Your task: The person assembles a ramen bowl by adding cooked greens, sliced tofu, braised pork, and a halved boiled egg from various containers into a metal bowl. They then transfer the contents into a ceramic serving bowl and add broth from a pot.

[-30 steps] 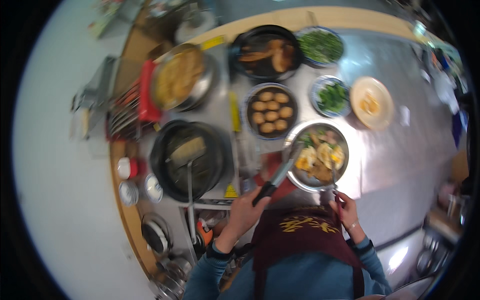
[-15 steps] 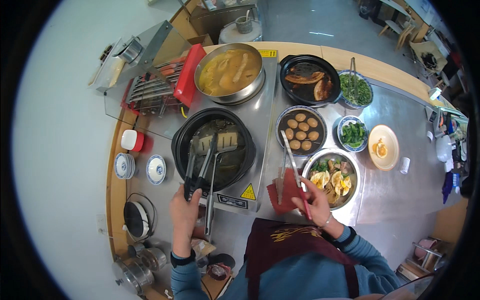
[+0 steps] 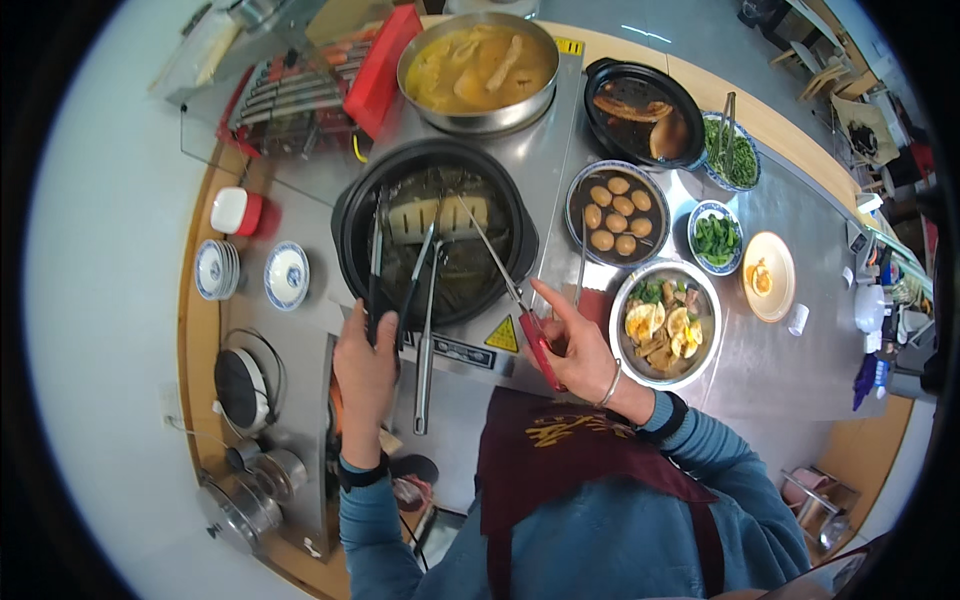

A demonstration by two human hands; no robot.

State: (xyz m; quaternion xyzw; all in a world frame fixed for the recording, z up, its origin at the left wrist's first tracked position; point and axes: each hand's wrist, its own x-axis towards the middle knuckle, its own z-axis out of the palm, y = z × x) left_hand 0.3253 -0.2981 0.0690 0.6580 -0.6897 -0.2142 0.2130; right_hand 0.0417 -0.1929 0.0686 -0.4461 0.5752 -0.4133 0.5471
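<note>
My left hand [image 3: 364, 362] is closed round a pair of black-handled tongs [image 3: 409, 296], whose arms stand apart and reach into the black pot [image 3: 520, 220] of dark broth. In the pot lies a pale slab with dark slits [image 3: 408, 221]; whether it is food or a utensil's head I cannot tell. A long-handled metal utensil [image 3: 424, 380] leans over the near rim. My right hand [image 3: 580, 345] grips red-handled scissors [image 3: 538, 347], index finger stretched out, with the blades pointing over the pot toward the slab. Beside it stands a steel bowl [image 3: 708, 345] of halved eggs, greens and other food.
Behind are a steel pan [image 3: 545, 98] of yellow broth and a black pan [image 3: 590, 75] of meat. To the right stand bowls of brown eggs [image 3: 619, 188], greens [image 3: 716, 237] and chopped herbs [image 3: 745, 160]. Small white-blue bowls [image 3: 287, 275] sit left. A red cloth [image 3: 597, 305] lies nearby.
My right hand has moved left with the scissors, from beside the steel bowl to the pot. My left hand still holds the tongs in the pot. The view has shifted.
</note>
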